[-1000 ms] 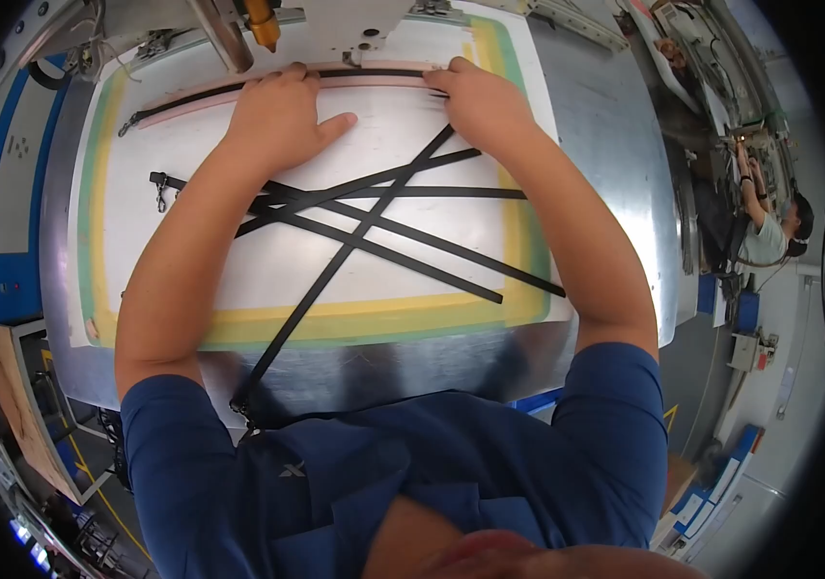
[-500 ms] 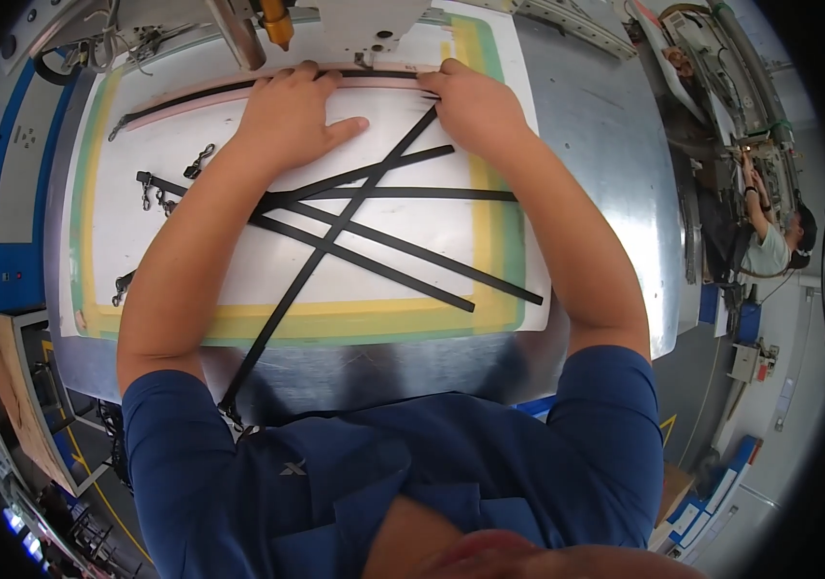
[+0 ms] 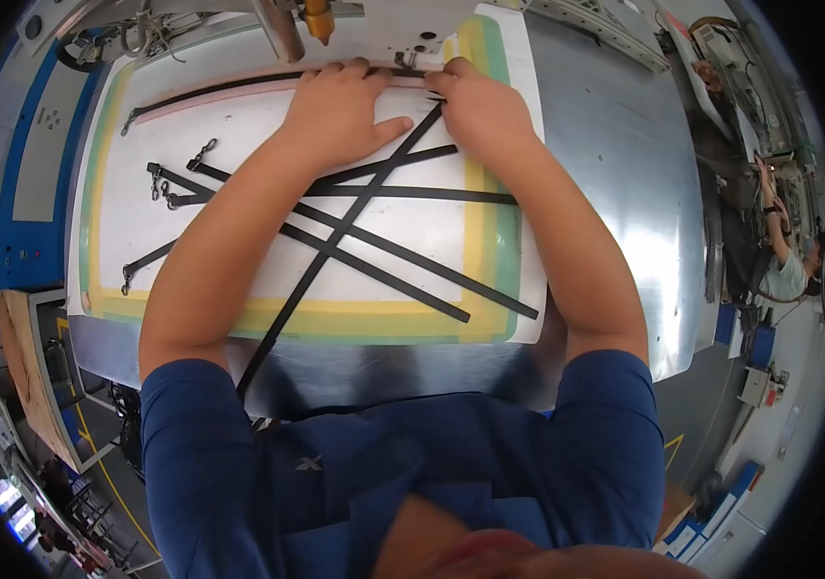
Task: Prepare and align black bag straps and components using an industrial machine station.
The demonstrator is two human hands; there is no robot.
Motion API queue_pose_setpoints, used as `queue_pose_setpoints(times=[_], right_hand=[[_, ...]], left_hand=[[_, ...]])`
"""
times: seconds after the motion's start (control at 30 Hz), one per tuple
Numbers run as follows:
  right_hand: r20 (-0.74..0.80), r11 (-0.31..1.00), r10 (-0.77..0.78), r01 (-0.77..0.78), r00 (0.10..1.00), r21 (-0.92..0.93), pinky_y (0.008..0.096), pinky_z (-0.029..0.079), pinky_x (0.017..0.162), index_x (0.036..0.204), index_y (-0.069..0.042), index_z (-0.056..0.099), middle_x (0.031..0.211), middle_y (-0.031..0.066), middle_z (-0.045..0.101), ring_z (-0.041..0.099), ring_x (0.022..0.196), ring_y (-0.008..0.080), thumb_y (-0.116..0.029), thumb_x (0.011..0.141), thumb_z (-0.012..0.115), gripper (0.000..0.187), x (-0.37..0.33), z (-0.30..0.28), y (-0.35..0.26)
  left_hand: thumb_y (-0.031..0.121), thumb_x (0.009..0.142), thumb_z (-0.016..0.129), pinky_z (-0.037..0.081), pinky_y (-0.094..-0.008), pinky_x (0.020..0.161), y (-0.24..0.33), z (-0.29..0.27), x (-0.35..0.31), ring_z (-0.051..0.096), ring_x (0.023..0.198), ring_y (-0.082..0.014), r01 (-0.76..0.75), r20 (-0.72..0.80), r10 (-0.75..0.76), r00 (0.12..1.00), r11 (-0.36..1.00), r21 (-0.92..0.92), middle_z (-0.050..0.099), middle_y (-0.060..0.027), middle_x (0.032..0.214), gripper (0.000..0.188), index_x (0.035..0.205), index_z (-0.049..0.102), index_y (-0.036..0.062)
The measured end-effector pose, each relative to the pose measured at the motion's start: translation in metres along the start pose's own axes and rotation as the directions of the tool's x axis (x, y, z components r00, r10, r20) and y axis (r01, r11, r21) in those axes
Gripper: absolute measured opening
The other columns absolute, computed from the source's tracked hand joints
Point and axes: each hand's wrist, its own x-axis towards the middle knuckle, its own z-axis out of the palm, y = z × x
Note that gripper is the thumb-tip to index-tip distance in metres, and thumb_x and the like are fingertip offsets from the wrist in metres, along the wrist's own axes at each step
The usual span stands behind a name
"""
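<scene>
A narrow black strap [image 3: 224, 91] with a metal clip at its left end lies along a pink strip [image 3: 173, 111] at the far side of the white work sheet. My left hand [image 3: 337, 111] rests on this strap, fingers laid over it and thumb spread toward me. Beside it, my right hand [image 3: 480, 108] has its fingers bent and pinched at the strap's right part, where they partly hide it. Another black strap [image 3: 335, 236] runs diagonally from under my right hand to the near table edge. Several more clip-ended straps [image 3: 412, 268] cross beneath it.
Above the hands hangs a machine head [image 3: 420, 34], with a pointed orange part [image 3: 318, 21] to its left. Yellow and green tape [image 3: 364, 323] borders the sheet on the metal table [image 3: 615, 212]. A blue cabinet [image 3: 26, 174] stands left; another person [image 3: 787, 275] is at far right.
My left hand has slid right along the strap, closer to my right hand, uncovering more strap on the left. My right hand stays at nearly the same spot. The view has shifted slightly.
</scene>
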Motion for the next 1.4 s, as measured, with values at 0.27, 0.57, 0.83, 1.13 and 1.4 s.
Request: queue_pose_setpoints(times=[0.27, 0.57, 0.83, 1.13, 1.4], right_hand=[[-0.087, 0.995, -0.081, 0.086, 0.993, 0.052, 0.0445, 0.061, 0.084, 0.127, -0.014, 0.073, 0.115, 0.0082, 0.067, 0.073, 0.101, 0.0305, -0.006, 0.093, 0.058, 0.039, -0.003, 0.006, 0.017], [-0.11, 0.989, -0.109, 0.119, 0.988, 0.089, 0.0441, 0.061, 0.079, 0.128, -0.017, 0.072, 0.113, 0.0079, 0.067, 0.073, 0.096, 0.0306, -0.011, 0.092, 0.062, 0.037, -0.015, 0.012, 0.026], [-0.082, 0.988, -0.136, 0.141, 0.987, 0.062, 0.0442, 0.062, 0.079, 0.132, -0.017, 0.068, 0.115, 0.0085, 0.065, 0.073, 0.096, 0.031, -0.014, 0.093, 0.062, 0.04, -0.01, 0.008, 0.016], [-0.024, 1.0, -0.022, 0.022, 0.999, 0.004, 0.0467, 0.061, 0.083, 0.137, -0.014, 0.065, 0.122, 0.0122, 0.064, 0.072, 0.101, 0.0343, -0.009, 0.095, 0.057, 0.042, -0.003, 0.009, 0.01], [0.04, 1.0, 0.023, -0.023, 0.999, -0.005, 0.045, 0.06, 0.088, 0.143, -0.015, 0.062, 0.124, 0.008, 0.063, 0.07, 0.106, 0.0316, -0.01, 0.097, 0.056, 0.047, -0.01, -0.006, 0.02]], left_hand=[[0.06, 0.093, 0.071, 0.043, -0.0508, 0.113, 0.021, -0.004, 0.008, 0.059, 0.13, -0.0361, 0.048, 0.039, -0.049, 0.998, 0.998, 0.03, 0.064, -0.0119, 0.139, 0.066, 0.141, 0.067, 0.0146], [0.065, 0.087, 0.076, 0.044, -0.0518, 0.112, 0.024, 0.009, 0.011, 0.058, 0.132, -0.0363, 0.023, -0.003, -0.023, 1.0, 0.998, 0.052, 0.061, -0.0113, 0.144, 0.076, 0.147, 0.062, 0.0202], [0.066, 0.088, 0.073, 0.046, -0.0516, 0.108, 0.017, 0.015, 0.002, 0.059, 0.13, -0.0377, -0.03, -0.098, 0.029, 0.995, 0.999, -0.01, 0.061, -0.014, 0.141, 0.081, 0.146, 0.06, 0.0119], [0.052, 0.065, 0.094, 0.042, -0.0496, 0.109, 0.003, -0.067, -0.124, 0.056, 0.131, -0.0364, -0.11, 0.122, 0.126, 0.984, 0.985, -0.13, 0.06, -0.0187, 0.136, 0.103, 0.146, 0.055, 0.0004], [0.026, 0.081, 0.086, 0.034, -0.0531, 0.122, -0.041, -0.076, -0.181, 0.047, 0.144, -0.0371, -0.213, 0.298, 0.252, 0.921, 0.964, -0.157, 0.049, -0.0127, 0.158, 0.077, 0.15, 0.056, 0.0084]])
